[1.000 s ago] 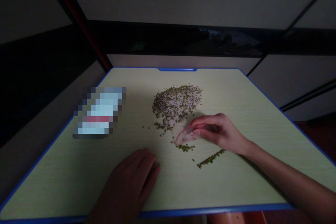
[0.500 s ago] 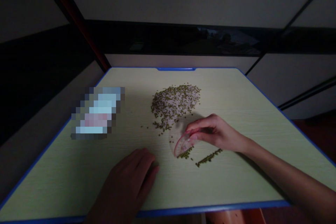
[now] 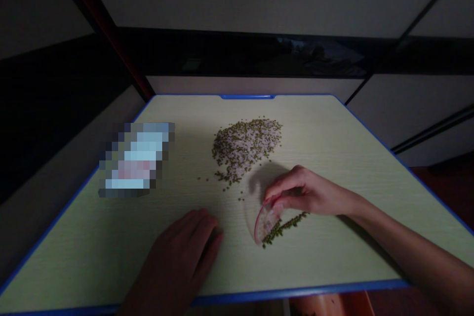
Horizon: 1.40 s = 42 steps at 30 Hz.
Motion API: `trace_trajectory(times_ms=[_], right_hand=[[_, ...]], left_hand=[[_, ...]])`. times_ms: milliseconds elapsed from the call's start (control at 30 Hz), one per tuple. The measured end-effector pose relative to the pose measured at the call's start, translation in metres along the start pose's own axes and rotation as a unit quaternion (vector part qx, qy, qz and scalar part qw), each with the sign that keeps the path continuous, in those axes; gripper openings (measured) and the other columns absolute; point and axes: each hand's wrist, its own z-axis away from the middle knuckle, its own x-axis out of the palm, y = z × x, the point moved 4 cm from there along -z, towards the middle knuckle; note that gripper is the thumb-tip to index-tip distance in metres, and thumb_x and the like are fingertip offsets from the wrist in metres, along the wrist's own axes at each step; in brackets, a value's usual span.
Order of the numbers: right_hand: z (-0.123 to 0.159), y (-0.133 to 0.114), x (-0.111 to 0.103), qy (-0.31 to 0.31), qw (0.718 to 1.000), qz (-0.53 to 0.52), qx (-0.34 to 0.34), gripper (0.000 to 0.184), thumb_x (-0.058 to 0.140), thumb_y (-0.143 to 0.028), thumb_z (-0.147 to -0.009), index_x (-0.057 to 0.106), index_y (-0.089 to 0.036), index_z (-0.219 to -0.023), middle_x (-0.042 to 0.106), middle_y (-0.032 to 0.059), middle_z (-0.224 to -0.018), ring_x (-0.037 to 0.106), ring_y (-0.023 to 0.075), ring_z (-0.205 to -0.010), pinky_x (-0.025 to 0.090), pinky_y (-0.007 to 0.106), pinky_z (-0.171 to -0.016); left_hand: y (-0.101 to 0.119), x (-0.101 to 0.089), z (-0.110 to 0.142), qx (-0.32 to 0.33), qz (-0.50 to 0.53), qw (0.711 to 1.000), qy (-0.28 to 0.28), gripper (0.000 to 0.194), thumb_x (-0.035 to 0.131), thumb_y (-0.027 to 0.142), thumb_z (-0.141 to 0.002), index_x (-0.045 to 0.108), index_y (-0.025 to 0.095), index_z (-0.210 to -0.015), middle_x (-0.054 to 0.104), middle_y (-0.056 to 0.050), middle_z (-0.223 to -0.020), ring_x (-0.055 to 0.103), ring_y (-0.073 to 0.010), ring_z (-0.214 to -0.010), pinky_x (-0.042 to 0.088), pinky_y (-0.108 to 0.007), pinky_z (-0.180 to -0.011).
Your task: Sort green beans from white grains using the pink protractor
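My right hand (image 3: 296, 192) pinches a clear round lid with a pink rim (image 3: 263, 224), tilted on edge with its lower rim at the table. Against the lid lies a narrow line of green beans, probably mung beans (image 3: 287, 227). Behind it spreads a mixed pile of green beans and pale rice-like grains (image 3: 246, 145), with a few loose beans at its near side. My left hand (image 3: 188, 247) rests on the table at the left front, fingers curled and together. No object shows in it, though its fingertips are partly hidden.
A light wood-patterned table (image 3: 326, 133) with a blue edge bears everything. On its left side lies a blurred-out flat thing with a bright surface (image 3: 138, 158). Below the front edge an orange container (image 3: 333, 303) shows. Pale cabinet panels (image 3: 240, 0) stand behind the table.
My right hand has brought the lid nearer to me and slightly right. The beans at its edge have moved with it and now join the line of beans. My left hand stays put.
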Motion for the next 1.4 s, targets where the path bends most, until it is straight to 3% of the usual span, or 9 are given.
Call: trace_trajectory(times_ms=[167,367,500,733,1067,1200,1400], right_hand=[[0.001,-0.001,-0.001,-0.015,1.000,0.005,0.012,0.014,0.059,-0.017,-0.085,0.072,-0.011,-0.089,0.069,0.0040,-0.073,0.063,0.0098,-0.065,0.051,0.018,-0.060],[0.004,0.000,-0.001,-0.009,1.000,0.006,0.029,0.012,0.062,-0.017,-0.083,0.072,-0.013,-0.089,0.071,0.0036,-0.074,0.065,0.0107,-0.066,0.051,0.019,-0.058],[0.005,0.007,0.000,0.042,0.998,-0.019,0.045,0.012,0.066,-0.016,-0.079,0.071,-0.012,-0.089,0.073,0.0052,-0.076,0.065,0.0107,-0.065,0.049,0.019,-0.055],[0.003,0.018,0.000,0.163,0.979,-0.064,0.100,0.012,0.067,-0.021,-0.076,0.068,-0.013,-0.085,0.066,0.0013,-0.061,0.058,0.0104,-0.051,0.044,0.022,-0.047],[0.004,0.021,-0.008,0.255,0.948,-0.103,0.160,0.016,0.069,-0.022,-0.066,0.066,-0.012,-0.077,0.061,0.0004,-0.054,0.045,0.0061,-0.043,0.029,0.020,-0.040],[0.006,0.022,-0.011,0.298,0.929,-0.122,0.180,0.019,0.070,-0.022,-0.062,0.065,-0.012,-0.078,0.063,0.0011,-0.055,0.046,0.0069,-0.044,0.031,0.020,-0.041],[0.004,0.020,-0.008,0.298,0.930,-0.126,0.173,0.021,0.071,-0.025,-0.061,0.065,-0.014,-0.079,0.063,0.0010,-0.054,0.047,0.0080,-0.044,0.032,0.020,-0.042]], left_hand=[[0.002,-0.001,0.001,0.004,-0.013,1.000,0.009,0.021,0.036,0.029,-0.092,0.054,0.024,-0.082,0.068,0.002,-0.072,0.066,-0.0141,-0.065,0.054,-0.025,-0.058],[0.000,0.000,0.001,0.002,-0.010,1.000,0.003,0.019,0.038,0.028,-0.091,0.054,0.024,-0.081,0.068,0.001,-0.072,0.066,-0.0149,-0.064,0.052,-0.024,-0.051],[0.000,0.000,0.001,0.012,-0.020,1.000,0.007,0.019,0.036,0.028,-0.092,0.052,0.024,-0.082,0.067,0.002,-0.072,0.066,-0.0147,-0.064,0.054,-0.025,-0.056],[0.001,-0.001,-0.001,0.003,-0.014,1.000,0.016,0.019,0.038,0.028,-0.091,0.054,0.024,-0.082,0.069,0.002,-0.073,0.066,-0.0145,-0.063,0.053,-0.024,-0.055],[0.002,-0.001,0.000,0.012,-0.021,1.000,0.009,0.020,0.036,0.028,-0.092,0.053,0.023,-0.081,0.068,0.001,-0.071,0.067,-0.0148,-0.063,0.054,-0.025,-0.054],[0.002,0.000,0.000,0.020,-0.035,0.999,0.014,0.020,0.034,0.027,-0.093,0.052,0.024,-0.084,0.068,0.001,-0.073,0.068,-0.0148,-0.065,0.055,-0.025,-0.056],[0.002,-0.001,-0.001,0.019,-0.029,0.999,0.014,0.020,0.034,0.026,-0.093,0.051,0.024,-0.083,0.068,0.003,-0.072,0.066,-0.0136,-0.063,0.054,-0.025,-0.059]])
